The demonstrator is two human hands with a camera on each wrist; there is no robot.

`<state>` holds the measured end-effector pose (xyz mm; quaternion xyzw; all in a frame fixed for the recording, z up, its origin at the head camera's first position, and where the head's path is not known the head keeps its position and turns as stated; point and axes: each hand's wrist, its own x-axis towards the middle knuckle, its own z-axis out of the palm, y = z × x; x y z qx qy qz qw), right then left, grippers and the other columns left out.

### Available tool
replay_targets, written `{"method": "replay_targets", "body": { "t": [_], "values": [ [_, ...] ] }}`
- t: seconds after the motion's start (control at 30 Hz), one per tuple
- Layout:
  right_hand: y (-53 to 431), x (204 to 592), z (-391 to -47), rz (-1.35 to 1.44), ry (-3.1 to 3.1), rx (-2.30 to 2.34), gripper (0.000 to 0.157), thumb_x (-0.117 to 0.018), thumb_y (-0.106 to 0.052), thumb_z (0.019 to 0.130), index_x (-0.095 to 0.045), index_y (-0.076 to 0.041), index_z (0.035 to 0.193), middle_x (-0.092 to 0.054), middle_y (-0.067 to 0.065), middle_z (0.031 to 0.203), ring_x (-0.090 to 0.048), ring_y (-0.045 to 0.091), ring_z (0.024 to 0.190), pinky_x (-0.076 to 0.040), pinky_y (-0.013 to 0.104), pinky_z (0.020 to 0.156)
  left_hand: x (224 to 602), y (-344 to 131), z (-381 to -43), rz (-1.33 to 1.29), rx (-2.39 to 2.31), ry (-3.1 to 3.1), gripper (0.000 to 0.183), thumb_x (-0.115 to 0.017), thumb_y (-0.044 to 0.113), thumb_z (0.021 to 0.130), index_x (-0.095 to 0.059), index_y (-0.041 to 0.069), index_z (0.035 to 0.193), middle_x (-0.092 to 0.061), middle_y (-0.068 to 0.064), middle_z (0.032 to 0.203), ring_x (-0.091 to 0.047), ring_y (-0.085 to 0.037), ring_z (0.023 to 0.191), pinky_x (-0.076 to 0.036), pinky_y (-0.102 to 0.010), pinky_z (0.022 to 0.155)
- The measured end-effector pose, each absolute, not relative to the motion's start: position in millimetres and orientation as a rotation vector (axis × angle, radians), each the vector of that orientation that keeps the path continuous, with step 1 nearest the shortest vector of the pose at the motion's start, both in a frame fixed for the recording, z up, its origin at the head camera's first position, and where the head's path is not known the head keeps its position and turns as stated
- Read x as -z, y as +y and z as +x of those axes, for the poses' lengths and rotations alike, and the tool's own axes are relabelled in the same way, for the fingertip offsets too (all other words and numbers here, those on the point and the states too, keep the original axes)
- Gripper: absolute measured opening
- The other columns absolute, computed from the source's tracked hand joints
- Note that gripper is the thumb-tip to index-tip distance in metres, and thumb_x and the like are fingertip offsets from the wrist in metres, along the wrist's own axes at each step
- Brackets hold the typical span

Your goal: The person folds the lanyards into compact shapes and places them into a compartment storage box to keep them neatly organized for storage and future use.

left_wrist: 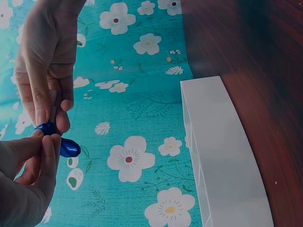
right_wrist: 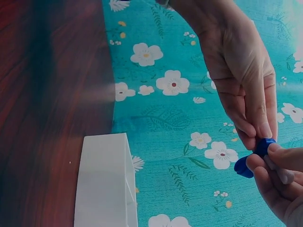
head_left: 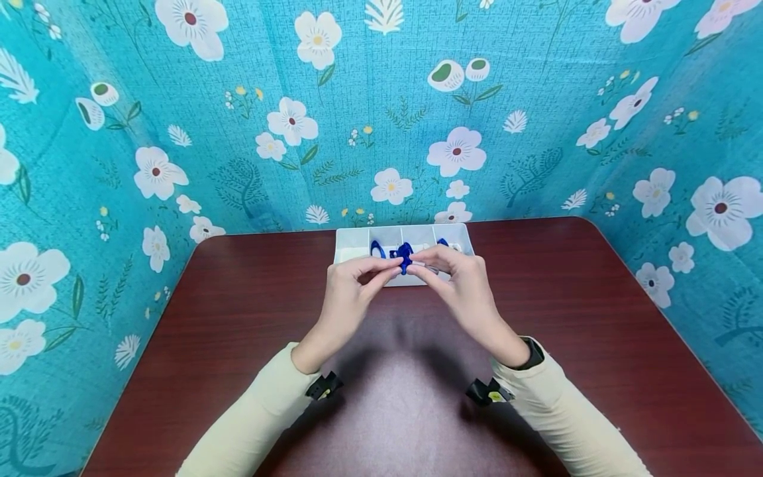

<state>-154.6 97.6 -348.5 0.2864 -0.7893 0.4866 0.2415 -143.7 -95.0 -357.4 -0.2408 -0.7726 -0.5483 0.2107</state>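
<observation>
Both hands meet over the front of a white divided tray, holding a small glossy blue piece between them. My left hand pinches it from the left with thumb and fingertips. From the other side, my right hand grips the same piece between thumb and index finger. A short whitish stem sticks out from the blue piece among the right fingers. In the left wrist view, a rounded shiny blue lobe shows beyond the left fingertips. The fingers cover much of the piece, and its exact kind cannot be told.
Several compartments divide the tray, with a blue loop-like piece in one and another blue piece farther right. It stands at the far edge of a dark red-brown table. A turquoise flowered cloth hangs behind and at both sides.
</observation>
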Motion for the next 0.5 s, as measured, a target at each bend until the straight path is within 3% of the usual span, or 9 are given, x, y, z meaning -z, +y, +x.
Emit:
{"method": "replay_targets", "body": {
  "t": [0.27,0.5],
  "values": [
    [100.3,346.2,-151.3,0.850,-2.202,-1.352,0.015,-0.077,-0.003,0.087,-0.076,-0.007,0.101,-0.076,0.002,0.094,-0.073,0.014,0.090,-0.056,0.025,0.073,356.3,-93.0,-143.3,-0.672,1.496,-2.130,0.017,-0.077,0.008,0.087,-0.079,0.006,0.104,-0.076,-0.003,0.094,-0.071,-0.017,0.074,-0.058,-0.025,0.066],
    [101.5,345.6,-151.3,0.881,-2.202,-1.326,0.024,-0.085,-0.005,0.078,-0.075,-0.006,0.100,-0.076,0.001,0.092,-0.070,0.013,0.079,-0.056,0.023,0.065,355.5,-91.5,-144.1,-0.715,1.463,-2.109,0.014,-0.079,0.007,0.085,-0.079,0.004,0.098,-0.076,-0.004,0.090,-0.072,-0.010,0.078,-0.058,-0.024,0.072]
  ]
}}
